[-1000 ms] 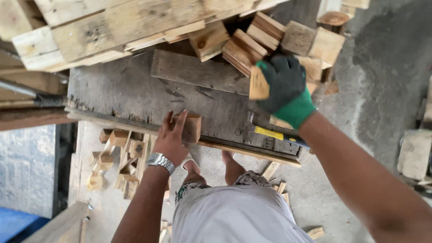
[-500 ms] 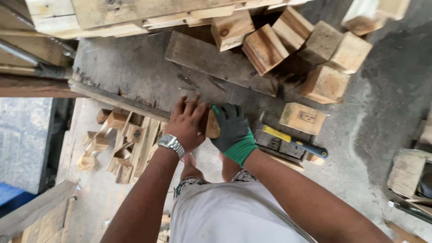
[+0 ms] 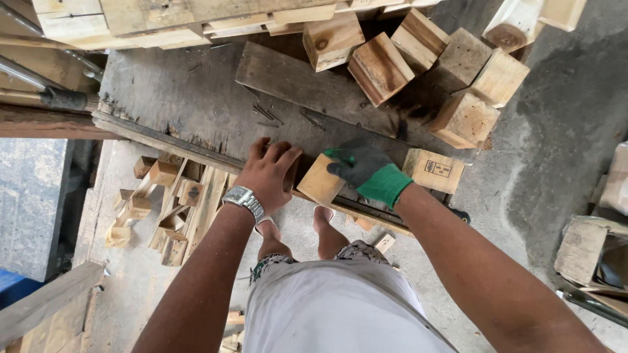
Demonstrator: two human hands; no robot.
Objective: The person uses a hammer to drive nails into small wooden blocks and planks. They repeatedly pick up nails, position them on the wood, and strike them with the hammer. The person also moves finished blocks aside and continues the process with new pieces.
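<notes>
My right hand [image 3: 366, 171], in a dark glove with a green cuff, grips a small square wooden block [image 3: 319, 180] at the near edge of a grey, worn workbench [image 3: 176, 98]. My bare left hand [image 3: 269, 172], with a silver watch on the wrist, lies just left of that block, its fingers spread on the bench edge and close against the block's side. Another block with a printed stamp [image 3: 434, 171] lies on the bench just right of my gloved hand.
Several wooden blocks [image 3: 418, 62] are piled at the far side of the bench, beside a long plank [image 3: 307, 85] and loose nails. Stacked planks [image 3: 131, 19] lie at the top left. Offcut blocks [image 3: 163, 196] litter the floor below the bench.
My gloved right hand came down from the far block pile to the near bench edge, next to my left hand. A stamped block now lies on the bench to its right.
</notes>
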